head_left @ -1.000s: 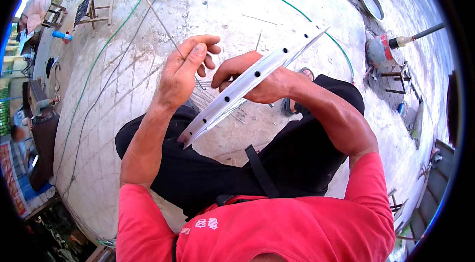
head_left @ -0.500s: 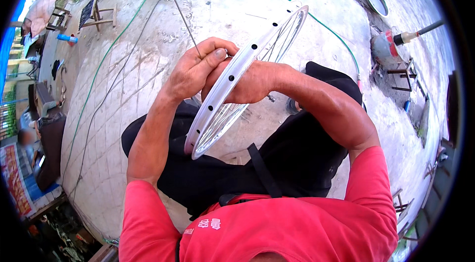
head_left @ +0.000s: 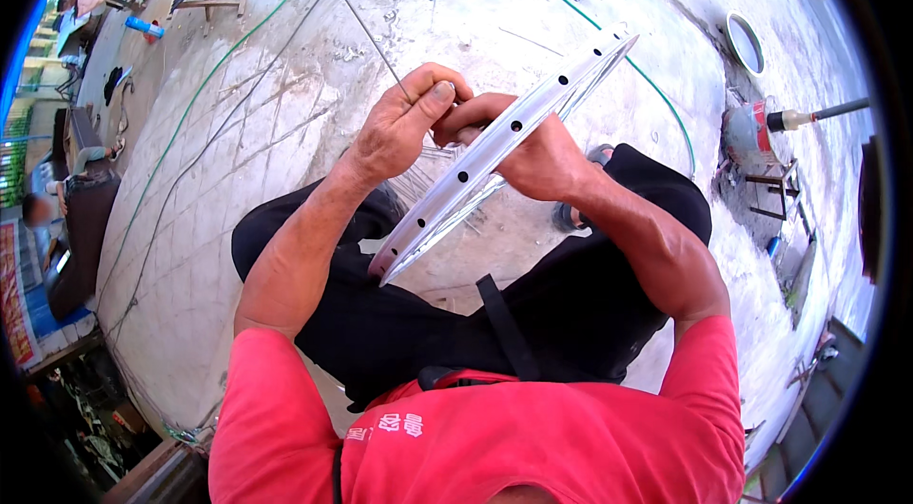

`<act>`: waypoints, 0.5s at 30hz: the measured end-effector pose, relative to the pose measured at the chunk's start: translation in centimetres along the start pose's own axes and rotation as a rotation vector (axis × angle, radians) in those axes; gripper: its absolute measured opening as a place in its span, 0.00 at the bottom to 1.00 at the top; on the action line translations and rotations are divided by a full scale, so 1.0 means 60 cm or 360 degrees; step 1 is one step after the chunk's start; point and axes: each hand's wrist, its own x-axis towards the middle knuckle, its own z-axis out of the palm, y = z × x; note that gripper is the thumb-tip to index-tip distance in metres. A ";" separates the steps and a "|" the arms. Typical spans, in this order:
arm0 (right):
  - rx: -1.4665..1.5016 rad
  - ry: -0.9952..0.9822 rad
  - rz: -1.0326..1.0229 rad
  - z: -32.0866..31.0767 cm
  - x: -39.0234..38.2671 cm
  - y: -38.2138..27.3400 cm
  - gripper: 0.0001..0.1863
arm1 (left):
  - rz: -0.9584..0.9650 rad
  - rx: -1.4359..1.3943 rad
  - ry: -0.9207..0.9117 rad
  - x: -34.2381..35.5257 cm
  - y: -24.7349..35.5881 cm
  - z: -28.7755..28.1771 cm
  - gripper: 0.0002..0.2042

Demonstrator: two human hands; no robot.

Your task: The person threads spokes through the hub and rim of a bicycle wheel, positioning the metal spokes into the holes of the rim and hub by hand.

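My left hand (head_left: pixel 404 128) is closed, thumb over fingers, on a long thin metal spoke (head_left: pixel 357 17) that sticks out up and to the left. Tilted across the middle is a silver wheel rim (head_left: pixel 490 150) with a row of dark holes and thin spokes inside it. My right hand (head_left: pixel 544 160) wraps round the rim, and its curled fingers come out on the left side, close to my left fingertips. What lies between the fingertips is hidden. The rim's lower end is over my black-trousered left thigh.
Thin loose spokes (head_left: pixel 411 183) lie on the concrete floor between my knees. A green hose (head_left: pixel 666 97) runs across the floor. A small wooden stool (head_left: pixel 211 0) stands far left, a round basin (head_left: pixel 744 43) and a bucket (head_left: pixel 747 133) to the right. Another person sits at the left edge.
The wheel rim has swung toward the right and now shows more edge-on. My right hand has drawn a little to the right, and the left hand keeps its hold on the spoke.
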 end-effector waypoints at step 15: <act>-0.0011 0.0260 0.0336 -0.038 -0.009 -0.020 0.12 | -0.0129 -0.0071 0.0045 -0.017 -0.003 0.012 0.16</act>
